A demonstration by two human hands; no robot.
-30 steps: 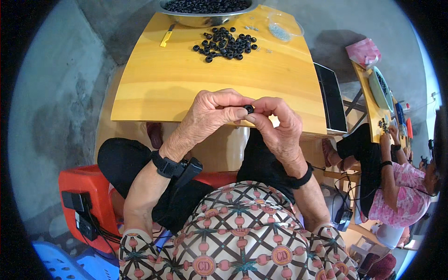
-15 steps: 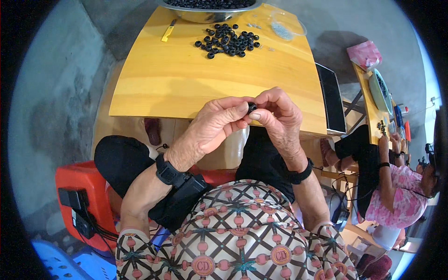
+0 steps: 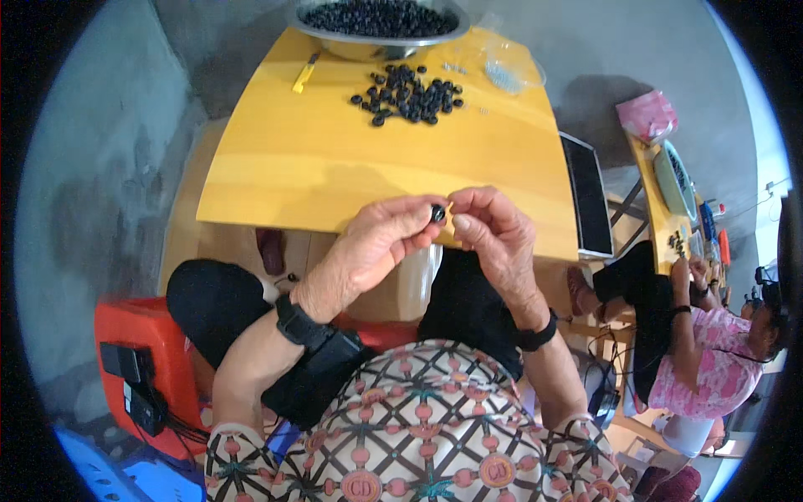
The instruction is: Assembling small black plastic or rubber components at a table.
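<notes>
With the left hand (image 3: 361,249), pinching one small black ring (image 3: 437,214) between thumb and fingertips, just over the near edge of the wooden table (image 3: 276,155). Half a second ago, had fingertips of both hands on it; now have the right hand (image 3: 493,241) drawn slightly away, beside the ring yet apart from it, thumb and forefinger curled close together. Cannot tell whether gripping anything tiny there. See unchanged, on the far half of the table, a loose pile (image 3: 416,99) of smooth, thick-walled black rings, several dozen, too overlapped to count exactly. Note one shiny, round metal bowl (image 3: 351,38) at the table's far edge, full of black pieces beyond counting; one slim yellow knife (image 3: 304,75), dark at one end, at the table's far left; one clear plastic tub (image 3: 532,80) at its far right, holding tiny silvery bits (image 3: 502,75), shape too small to tell. Can spot a few more bits scattered on the table's grainy, pale yellow top.
</notes>
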